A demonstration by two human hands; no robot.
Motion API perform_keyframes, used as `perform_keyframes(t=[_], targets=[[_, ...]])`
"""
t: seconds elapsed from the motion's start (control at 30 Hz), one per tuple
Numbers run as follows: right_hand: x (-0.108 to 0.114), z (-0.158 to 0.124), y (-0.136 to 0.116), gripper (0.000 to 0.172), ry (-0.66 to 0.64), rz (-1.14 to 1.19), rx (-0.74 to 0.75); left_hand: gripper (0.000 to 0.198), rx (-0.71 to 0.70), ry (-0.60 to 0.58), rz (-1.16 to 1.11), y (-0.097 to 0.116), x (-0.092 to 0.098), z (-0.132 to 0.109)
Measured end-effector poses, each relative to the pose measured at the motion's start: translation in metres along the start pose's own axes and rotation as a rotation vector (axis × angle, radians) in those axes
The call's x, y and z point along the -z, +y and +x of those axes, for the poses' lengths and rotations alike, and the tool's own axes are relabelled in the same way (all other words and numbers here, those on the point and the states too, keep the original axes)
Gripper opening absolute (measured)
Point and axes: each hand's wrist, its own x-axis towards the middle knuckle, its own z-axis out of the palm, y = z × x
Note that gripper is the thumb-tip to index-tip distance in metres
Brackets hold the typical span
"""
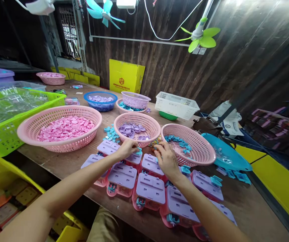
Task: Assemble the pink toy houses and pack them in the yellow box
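Head view: left hand point(128, 149), centre, touches small turquoise plastic piece point(139, 151) at purple-lidded pink plastic box point(133, 159); right hand point(168, 160) curls near yellow bits point(154, 144); grips unclear. Judged partway: two lower-right lids point(206, 184) bear turquoise pieces point(216, 181); lower-centre lids point(150, 189), none.

Shot from a worker's head at the near edge of a brown worktable point(255, 205), facing forward and down, from just behind and above the left hand point(128, 150) and right hand point(167, 159). Framed wide, from a lime-green basket point(8, 138) at left to a yellow box point(272, 181) at right, reaching a wood-grained wall point(154, 64) at far side.
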Motion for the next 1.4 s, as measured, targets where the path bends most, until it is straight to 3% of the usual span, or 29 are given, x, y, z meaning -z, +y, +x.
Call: perform_keyframes(t=[0.33,0.63,0.73,0.93,1.1,1.17,1.23,1.33,1.4], targets=[[0.001,-0.029,0.03,0.02,0.011,0.072,-0.094,0.011,0.002,-0.056,0.09,-0.003,0.004,0.014],[0.009,-0.025,0.029,0.02,0.05,0.132,-0.097,0.018,-0.017,-0.026,0.109,-0.003,-0.002,0.007],[-0.007,-0.004,0.012,0.018,-0.053,0.253,-0.093,0.02,-0.016,-0.019,0.122,-0.004,-0.002,0.006],[-0.06,0.039,-0.021,0.003,-0.446,0.217,-0.281,0.016,0.002,0.016,0.142,-0.003,-0.005,0.002],[-0.067,0.043,-0.026,0.009,-0.457,0.149,-0.241,0.012,-0.038,0.008,0.126,-0.002,-0.004,-0.001],[-0.054,0.047,-0.014,0.016,-0.432,0.125,-0.202,0.012,-0.065,-0.027,0.195,-0.002,-0.001,-0.004],[-0.033,0.053,0.014,0.02,-0.381,0.076,-0.211,0.017,-0.105,-0.013,0.334,0.0,0.001,-0.006],[0.007,0.056,0.081,0.023,-0.312,-0.058,-0.336,0.034,-0.214,0.087,0.503,0.016,0.0,-0.001],[0.028,0.052,0.131,0.026,-0.348,-0.137,-0.425,0.033,-0.313,0.074,0.525,0.036,-0.01,0.016]])
